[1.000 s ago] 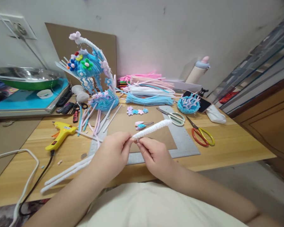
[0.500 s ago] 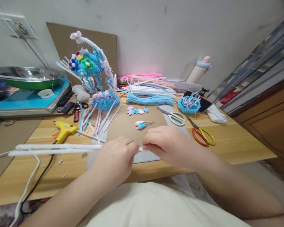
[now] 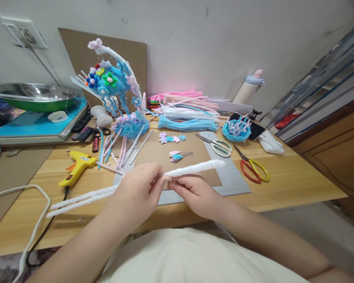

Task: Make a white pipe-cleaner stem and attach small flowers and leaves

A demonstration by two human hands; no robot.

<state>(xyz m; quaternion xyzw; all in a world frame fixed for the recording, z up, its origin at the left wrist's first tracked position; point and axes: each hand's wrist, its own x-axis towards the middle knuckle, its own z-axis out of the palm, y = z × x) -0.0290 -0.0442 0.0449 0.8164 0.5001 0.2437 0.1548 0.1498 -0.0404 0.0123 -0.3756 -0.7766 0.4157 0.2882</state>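
Head view: both hands pinch the white pipe-cleaner coil [image 3: 191,169] over the tabletop [image 3: 297,184]; left hand [image 3: 137,194], right hand [image 3: 194,192]. Since a moment ago its wound end has swung to 2 o'clock, suggesting another twist.

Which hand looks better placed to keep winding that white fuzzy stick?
Probably the left hand: its grip holds the loose white tails trailing leftward, ready to wrap. The right hand merely steadies the twisted white stick.
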